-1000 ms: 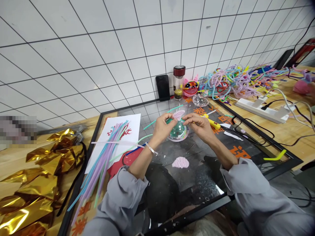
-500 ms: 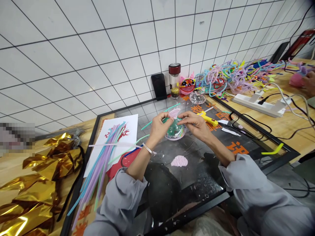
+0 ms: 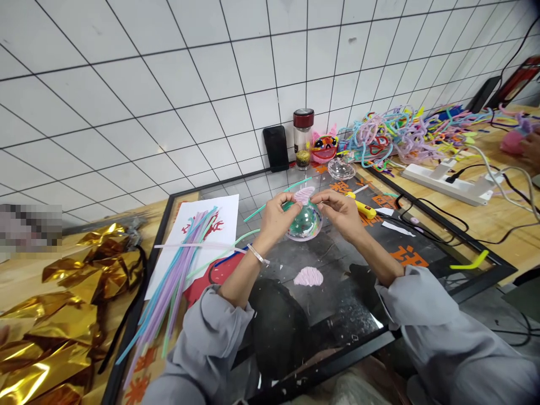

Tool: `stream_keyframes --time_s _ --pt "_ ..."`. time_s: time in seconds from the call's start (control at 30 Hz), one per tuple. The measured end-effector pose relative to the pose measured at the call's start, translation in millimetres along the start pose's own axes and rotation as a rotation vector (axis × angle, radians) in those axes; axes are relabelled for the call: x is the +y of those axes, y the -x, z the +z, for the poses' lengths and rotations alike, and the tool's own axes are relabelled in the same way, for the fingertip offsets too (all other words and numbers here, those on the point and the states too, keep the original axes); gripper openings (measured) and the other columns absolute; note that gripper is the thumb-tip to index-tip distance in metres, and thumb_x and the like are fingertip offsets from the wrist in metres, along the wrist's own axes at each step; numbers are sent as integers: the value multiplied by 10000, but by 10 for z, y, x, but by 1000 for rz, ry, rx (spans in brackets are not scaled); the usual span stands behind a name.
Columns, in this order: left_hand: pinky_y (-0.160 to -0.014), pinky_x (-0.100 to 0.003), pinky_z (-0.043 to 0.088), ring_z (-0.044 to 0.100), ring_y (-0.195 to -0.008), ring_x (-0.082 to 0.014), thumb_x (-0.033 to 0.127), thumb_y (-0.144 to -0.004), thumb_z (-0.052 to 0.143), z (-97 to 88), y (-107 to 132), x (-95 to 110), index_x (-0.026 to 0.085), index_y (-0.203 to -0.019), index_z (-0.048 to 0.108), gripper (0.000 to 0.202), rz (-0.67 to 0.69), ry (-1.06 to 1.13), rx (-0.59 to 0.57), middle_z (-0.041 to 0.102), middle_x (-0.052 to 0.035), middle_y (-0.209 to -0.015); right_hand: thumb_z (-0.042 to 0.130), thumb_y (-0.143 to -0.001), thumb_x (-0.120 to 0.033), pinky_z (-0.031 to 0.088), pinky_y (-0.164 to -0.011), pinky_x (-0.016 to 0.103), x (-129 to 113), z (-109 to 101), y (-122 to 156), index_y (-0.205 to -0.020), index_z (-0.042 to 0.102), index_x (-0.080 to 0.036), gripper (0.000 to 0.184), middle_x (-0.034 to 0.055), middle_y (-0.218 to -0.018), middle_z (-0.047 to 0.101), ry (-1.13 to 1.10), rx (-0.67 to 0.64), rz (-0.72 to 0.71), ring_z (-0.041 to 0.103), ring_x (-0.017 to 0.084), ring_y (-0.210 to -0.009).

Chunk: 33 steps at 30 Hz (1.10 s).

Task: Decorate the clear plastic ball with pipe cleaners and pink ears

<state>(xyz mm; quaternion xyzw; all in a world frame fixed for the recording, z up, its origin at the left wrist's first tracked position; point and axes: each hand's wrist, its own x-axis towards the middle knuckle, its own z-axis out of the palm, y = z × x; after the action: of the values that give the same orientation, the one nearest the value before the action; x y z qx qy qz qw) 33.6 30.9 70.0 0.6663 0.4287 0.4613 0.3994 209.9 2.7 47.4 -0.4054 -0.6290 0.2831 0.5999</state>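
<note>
Between my hands is a pale pink ridged piece [image 3: 304, 194], shaped like a pointed leaf. My left hand [image 3: 282, 212] pinches its lower edge between thumb and fingers. My right hand [image 3: 336, 209] is at its other side, thumb and fingertips pressed together; whatever they hold is too small to make out. Just below the fingers sits a clear plastic dome [image 3: 304, 224] with green showing inside. A second pink ridged piece [image 3: 309, 276] lies flat on the dark glass board, nearer to me. The yellow glue gun [image 3: 365, 209] rests right of my right hand.
Pipe cleaners [image 3: 185, 264] lie over white paper [image 3: 228, 211] at left, beside gold foil [image 3: 71, 320]. At the back stand a phone [image 3: 275, 148], a tea bottle [image 3: 302, 140] and a pink animal figure [image 3: 324, 148]. A power strip [image 3: 451, 183] with cables lies right; another person's hand [image 3: 532, 147] is beyond.
The whole view has shifted slightly. My hands keep nearly the same pose around the pink piece, and nothing else has visibly been moved.
</note>
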Motion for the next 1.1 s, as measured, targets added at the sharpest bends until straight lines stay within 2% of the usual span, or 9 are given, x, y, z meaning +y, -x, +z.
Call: stream_keyframes --time_s 0.1,0.23,0.4,0.53,0.67,1.1 --pt "-861 -290 475 636 -924 -181 225 -751 631 0 3 14 166 -786 659 73 -8 3 -6 723 -41 -938 728 -769 -326 524 -758 316 34 50 -45 -850 745 -212 141 36 -886 714 -32 44 65 652 181 -829" --pt "-860 -292 474 629 -919 -180 223 -759 624 2 9 22 168 -778 654 66 9 3 -19 714 -42 -918 732 -778 -342 495 -694 295 15 110 -80 -760 729 -211 133 25 -800 677 38 43 14 612 166 -774" --pt "-886 -292 475 640 -930 -177 191 -748 629 14 21 39 173 -765 656 37 23 0 -21 717 -30 -919 744 -765 -324 488 -689 307 2 120 -92 -688 715 -213 139 23 -772 671 107 59 -23 606 167 -757" --pt "-896 -295 475 646 -924 -174 166 -747 631 24 25 54 176 -752 651 23 24 -5 -10 718 -22 -909 754 -746 -317 494 -719 322 26 117 -103 -646 703 -217 150 16 -758 666 70 59 -16 608 168 -751" --pt "-913 -300 471 646 -913 -173 156 -746 637 32 28 77 177 -744 649 24 13 -19 -3 715 -18 -891 780 -728 -342 489 -720 324 58 127 -104 -640 709 -224 163 12 -745 655 7 74 0 609 168 -746" --pt "-905 -304 471 644 -925 -182 164 -743 640 43 37 64 170 -796 662 58 7 -15 0 720 -29 -916 796 -708 -378 440 -585 273 71 145 -60 -666 714 -209 192 7 -722 638 -43 95 75 577 146 -686"
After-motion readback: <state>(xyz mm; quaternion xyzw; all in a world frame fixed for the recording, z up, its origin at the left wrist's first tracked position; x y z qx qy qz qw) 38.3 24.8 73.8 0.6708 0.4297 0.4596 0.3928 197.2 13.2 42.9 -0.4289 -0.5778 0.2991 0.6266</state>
